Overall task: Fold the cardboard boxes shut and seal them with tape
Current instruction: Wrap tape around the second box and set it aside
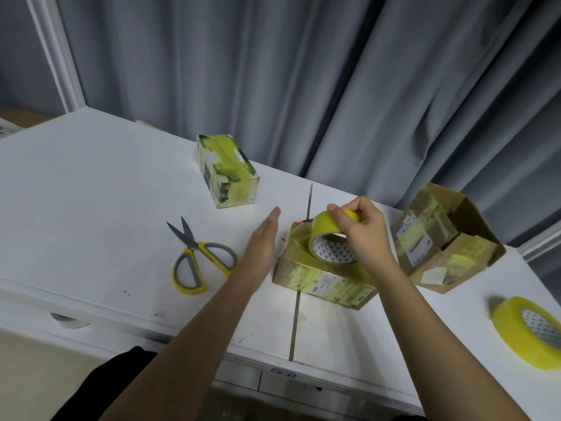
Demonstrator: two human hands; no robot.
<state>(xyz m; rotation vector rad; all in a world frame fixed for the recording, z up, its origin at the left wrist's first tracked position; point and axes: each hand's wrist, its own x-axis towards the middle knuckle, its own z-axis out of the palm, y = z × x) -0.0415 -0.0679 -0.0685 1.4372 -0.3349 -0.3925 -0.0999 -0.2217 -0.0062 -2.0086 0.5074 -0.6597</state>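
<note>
Head view looks down on a white bench (91, 208) with 3 cardboard boxes on it. The right hand (362, 235) grips a roll of yellow tape (331, 238), fingers (352, 212) curled over the top of the roll and thumb on its near side, holding it on edge on top of the middle box (321, 281), which is closed and already pretty much covered in yellowish tape. The left hand (262, 244) hovers just left of that box, flat, fingers straight and pressed together, holding nothing; can't tell if it touches the box. Off to the right there's an open box (446, 238) with its flaps up, tilted and close to the middle one. A 3rd taped box (227, 171) sits shut further back on the bench, well apart. Yellow-handled scissors (197, 256) lie near the left hand, blades slightly open, and a 2nd tape roll (528, 332) lies at the right edge. Grey curtains (273, 71) hang behind.
</note>
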